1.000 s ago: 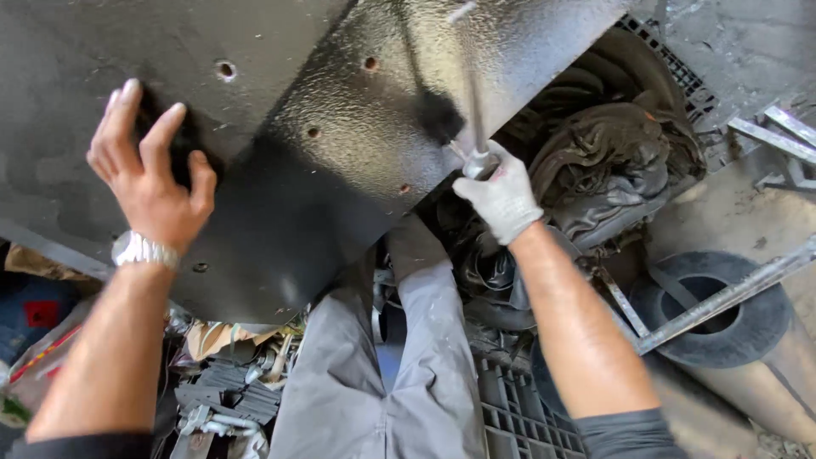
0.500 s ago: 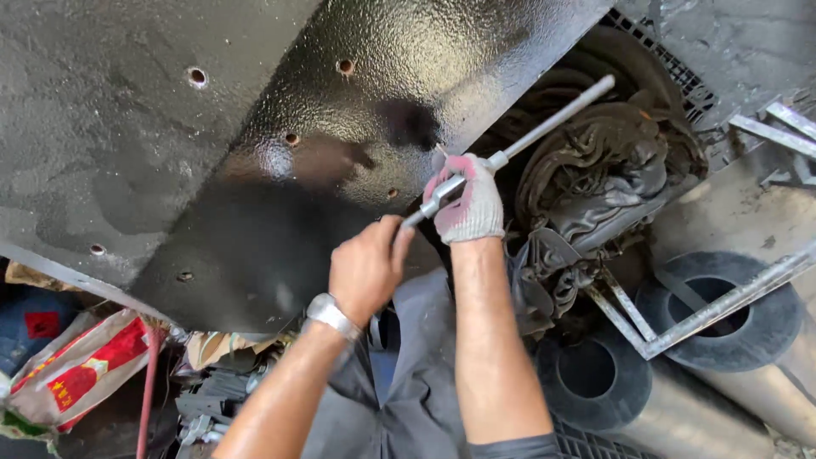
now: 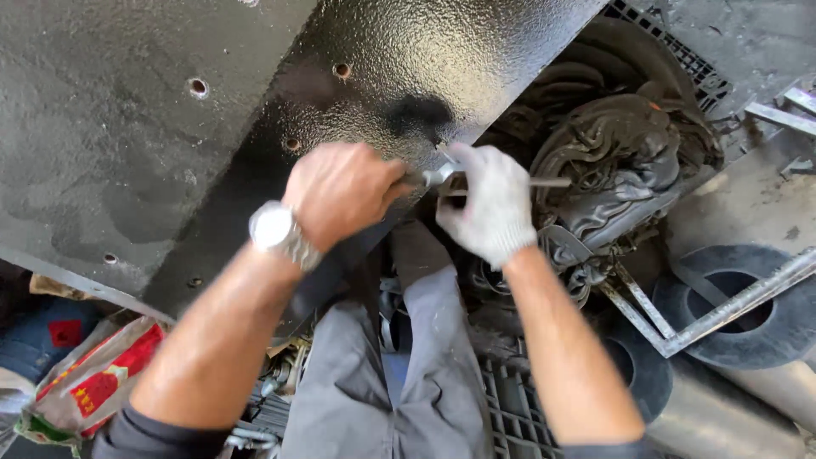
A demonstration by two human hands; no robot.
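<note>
A large black textured metal panel point(image 3: 170, 127) with several small round holes fills the upper left. My bare left hand point(image 3: 340, 191), a silver watch on its wrist, is closed on the near end of a thin metal rod tool point(image 3: 544, 181). My right hand point(image 3: 493, 204) wears a white glove and grips the same tool just to the right, by the panel's edge. The rod's free end sticks out to the right over dark engine parts point(image 3: 612, 161). My grey trouser legs point(image 3: 399, 365) show below the hands.
A red and white bag point(image 3: 93, 382) lies at the lower left. A metal angle frame point(image 3: 722, 306) crosses a dark round ring point(image 3: 739, 306) at the right. A black plastic grate point(image 3: 510, 408) sits beside my leg, and another grate point(image 3: 671, 51) at the top right.
My left hand left the panel's upper left, swung across and closed on the tool beside my gloved right hand. The rod has turned from pointing up-right to lying nearly level.
</note>
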